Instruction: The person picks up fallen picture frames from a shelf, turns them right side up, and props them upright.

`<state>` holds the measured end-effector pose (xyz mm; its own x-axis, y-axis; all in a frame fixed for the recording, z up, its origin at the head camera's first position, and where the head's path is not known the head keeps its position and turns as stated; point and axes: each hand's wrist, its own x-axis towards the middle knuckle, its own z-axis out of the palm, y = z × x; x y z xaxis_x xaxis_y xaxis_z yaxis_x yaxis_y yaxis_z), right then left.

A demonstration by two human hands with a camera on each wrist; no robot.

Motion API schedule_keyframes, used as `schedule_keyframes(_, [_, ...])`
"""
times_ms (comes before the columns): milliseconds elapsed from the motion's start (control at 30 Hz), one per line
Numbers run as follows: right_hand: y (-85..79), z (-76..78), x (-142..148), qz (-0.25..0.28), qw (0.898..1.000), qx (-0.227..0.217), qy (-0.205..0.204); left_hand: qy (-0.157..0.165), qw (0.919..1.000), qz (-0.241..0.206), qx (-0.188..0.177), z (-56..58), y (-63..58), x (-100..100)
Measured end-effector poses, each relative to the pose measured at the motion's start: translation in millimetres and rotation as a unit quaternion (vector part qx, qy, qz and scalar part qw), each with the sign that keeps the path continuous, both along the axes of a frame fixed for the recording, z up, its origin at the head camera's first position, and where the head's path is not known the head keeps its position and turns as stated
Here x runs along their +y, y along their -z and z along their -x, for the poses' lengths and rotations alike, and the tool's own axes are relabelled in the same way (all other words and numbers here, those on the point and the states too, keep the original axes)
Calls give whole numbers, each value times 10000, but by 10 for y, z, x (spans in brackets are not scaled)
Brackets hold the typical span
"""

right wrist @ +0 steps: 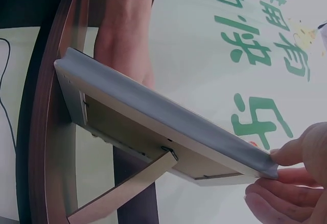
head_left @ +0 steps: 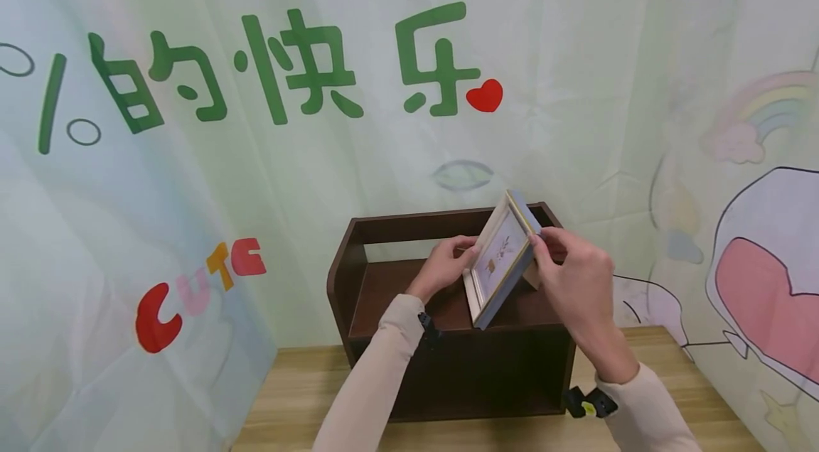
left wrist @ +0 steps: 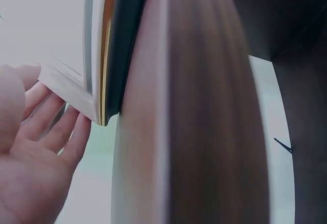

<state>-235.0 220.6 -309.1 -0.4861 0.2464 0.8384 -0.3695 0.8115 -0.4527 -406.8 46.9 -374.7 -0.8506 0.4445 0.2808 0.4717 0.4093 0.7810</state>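
A picture frame with a grey-blue outer edge and a pale inner border leans at a tilt over the dark brown shelf. The small print inside it faces left in the head view. My right hand pinches its upper right corner between thumb and fingers. At the opposite side, my left hand holds the pale edge, thumb and fingertips on the border. The right wrist view shows the frame's back, where a support leg stands swung out. One lower corner of the frame meets the shelf board there.
The dark brown shelf unit has raised sides, a slotted back rail and an open compartment below. It stands on a wood-grain table. Printed cloth with green characters hangs behind and on both sides.
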Motion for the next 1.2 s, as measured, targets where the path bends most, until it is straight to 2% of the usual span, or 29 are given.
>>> schedule_keyframes(433, [-82, 38, 116, 109, 9992, -385, 77, 140, 9987, -466, -125, 26, 55, -150])
schedule_keyframes(633, [-129, 78, 179, 330, 9962, -809, 39, -70, 9986, -475, -230, -2, 67, -236])
schedule_keyframes(800, [-164, 120, 261, 710, 9875, -1394, -192, -131, 9986, -465, -204, -12, 84, -295])
schedule_keyframes(967, [-197, 177, 332, 1034, 9771, -1787, -518, -105, 9984, -539, -119, -19, 113, -354])
schedule_keyframes(1100, [-227, 232, 382, 1128, 9709, -2005, -667, -96, 9975, -659, -252, -59, 117, -392])
schedule_keyframes(1200, [-256, 270, 412, 1243, 9645, -2182, -822, -64, 9940, -945, -540, -95, 115, -406])
